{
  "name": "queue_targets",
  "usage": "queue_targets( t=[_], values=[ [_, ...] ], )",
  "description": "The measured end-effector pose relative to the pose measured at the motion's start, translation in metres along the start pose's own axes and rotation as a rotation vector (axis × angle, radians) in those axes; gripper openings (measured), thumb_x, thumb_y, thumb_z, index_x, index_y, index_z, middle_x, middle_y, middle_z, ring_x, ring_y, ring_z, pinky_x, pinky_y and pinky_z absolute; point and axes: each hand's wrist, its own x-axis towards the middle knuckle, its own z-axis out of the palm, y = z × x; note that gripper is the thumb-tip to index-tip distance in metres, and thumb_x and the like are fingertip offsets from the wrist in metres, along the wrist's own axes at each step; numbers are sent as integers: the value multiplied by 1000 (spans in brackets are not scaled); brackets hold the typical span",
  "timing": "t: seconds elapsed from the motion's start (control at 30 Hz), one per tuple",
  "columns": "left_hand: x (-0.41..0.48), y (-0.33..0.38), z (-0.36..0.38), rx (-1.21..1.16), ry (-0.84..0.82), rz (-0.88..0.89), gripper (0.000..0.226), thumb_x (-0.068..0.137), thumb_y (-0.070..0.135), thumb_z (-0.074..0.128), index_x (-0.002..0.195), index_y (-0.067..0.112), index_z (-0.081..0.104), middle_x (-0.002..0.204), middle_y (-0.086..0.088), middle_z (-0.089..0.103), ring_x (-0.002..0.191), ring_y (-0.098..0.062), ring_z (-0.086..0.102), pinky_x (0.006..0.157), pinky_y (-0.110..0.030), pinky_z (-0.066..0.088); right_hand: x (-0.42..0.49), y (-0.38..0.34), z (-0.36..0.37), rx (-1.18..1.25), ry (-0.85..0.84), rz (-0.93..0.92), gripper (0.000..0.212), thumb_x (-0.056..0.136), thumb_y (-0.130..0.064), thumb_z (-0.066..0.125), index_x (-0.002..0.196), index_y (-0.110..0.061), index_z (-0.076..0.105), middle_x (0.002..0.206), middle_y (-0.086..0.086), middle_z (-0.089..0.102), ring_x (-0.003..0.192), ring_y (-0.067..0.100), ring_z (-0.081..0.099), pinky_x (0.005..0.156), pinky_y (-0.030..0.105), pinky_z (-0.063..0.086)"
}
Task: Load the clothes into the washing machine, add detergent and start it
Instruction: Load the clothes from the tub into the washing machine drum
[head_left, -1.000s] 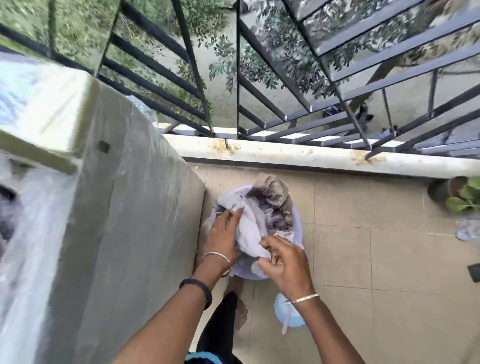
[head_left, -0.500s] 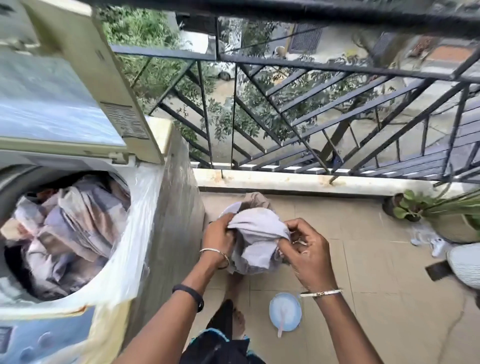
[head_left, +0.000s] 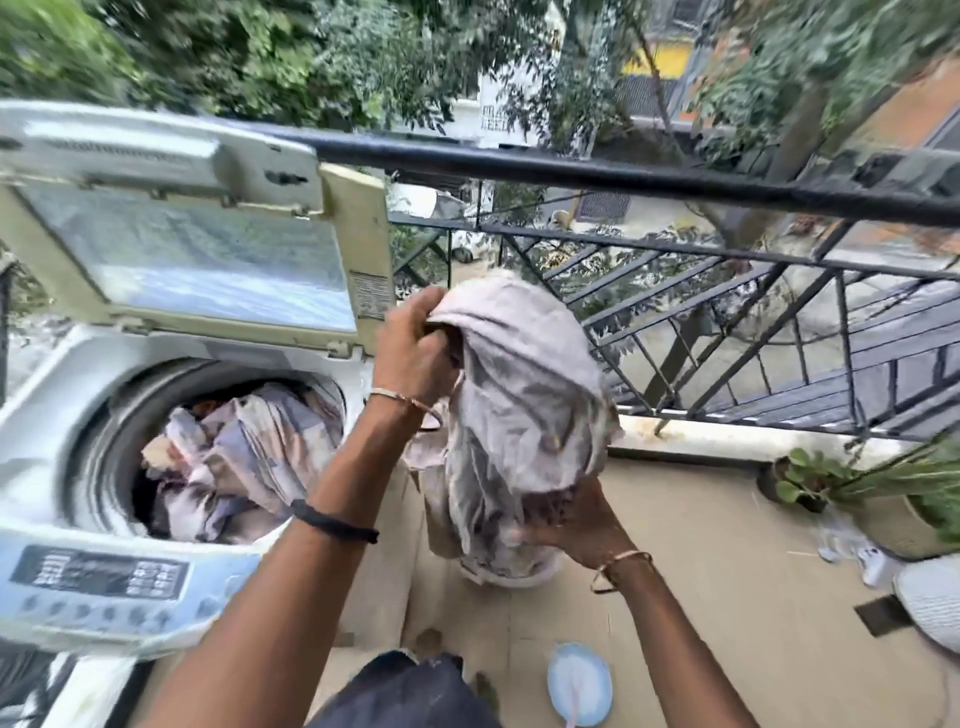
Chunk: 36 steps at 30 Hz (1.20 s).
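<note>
A top-loading washing machine (head_left: 47, 415) stands at the left with its lid (head_left: 197, 260) raised. Its drum holds crumpled pale lilac and peach clothes (head_left: 234, 457). I hold a bundle of pale grey-lilac cloth (head_left: 519, 405) in the air to the right of the machine, level with its top. My left hand (head_left: 415, 348) grips the bundle's upper edge. My right hand (head_left: 576, 525) holds it from underneath and is partly hidden by the fabric. A small blue bowl of white powder with a spoon (head_left: 579, 686) sits on the floor below.
The machine's control panel (head_left: 98, 571) faces me at lower left. A black metal railing (head_left: 727, 192) runs along the balcony edge behind the bundle. Potted plants (head_left: 810, 478) and a pale woven object (head_left: 930, 597) stand at the right on the tiled floor (head_left: 727, 597).
Both hands have lifted the cloth bundle up from the tub on the floor to the height of the machine's top. The view has tilted up, bringing the open drum and railing into sight.
</note>
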Motion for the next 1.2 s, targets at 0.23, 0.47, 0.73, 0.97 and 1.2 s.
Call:
queue_targets(
  t=[0.23, 0.47, 0.73, 0.97, 1.2],
  values=[
    [11, 81, -54, -220, 44, 122, 26, 63, -6, 38, 78, -8, 59, 69, -10, 53, 60, -13, 45, 48, -18, 38, 33, -8, 65, 77, 228, 50, 123, 33, -45, 95, 137, -9, 40, 131, 3, 58, 121, 15, 57, 93, 25, 48],
    [31, 97, -177, -240, 153, 178, 26, 77, -4, 43, 91, -7, 64, 81, -14, 62, 72, -20, 51, 59, -26, 41, 59, -119, 106, -104, 514, 1, 44, 63, -17, 63, 106, -14, 72, 93, 15, 76, 91, 38, 70, 71, 40, 55],
    [65, 124, -327, -147, 290, 423, 12, 83, 0, 55, 92, -3, 62, 85, -13, 60, 78, -19, 51, 66, -36, 42, 70, -282, 140, 552, 456, -163, 37, 72, -59, 60, 101, -36, 65, 114, 3, 62, 115, 29, 60, 101, 45, 48],
    [78, 109, -382, 158, 422, 518, 23, 80, 4, 66, 89, 25, 63, 81, 3, 68, 74, -5, 55, 69, -28, 47, 105, -382, 192, 1173, 233, -281, 35, 102, -15, 29, 82, -5, 56, 65, 6, 67, 58, 16, 66, 58, 22, 56],
    [84, 9, -416, 518, 83, 223, 30, 74, 1, 67, 97, 20, 66, 89, -3, 71, 86, -19, 66, 72, -25, 51, 125, -298, 282, 534, 394, -186, 9, 87, -30, 62, 82, -23, 62, 84, -3, 65, 86, 17, 57, 80, 31, 44]
  ],
)
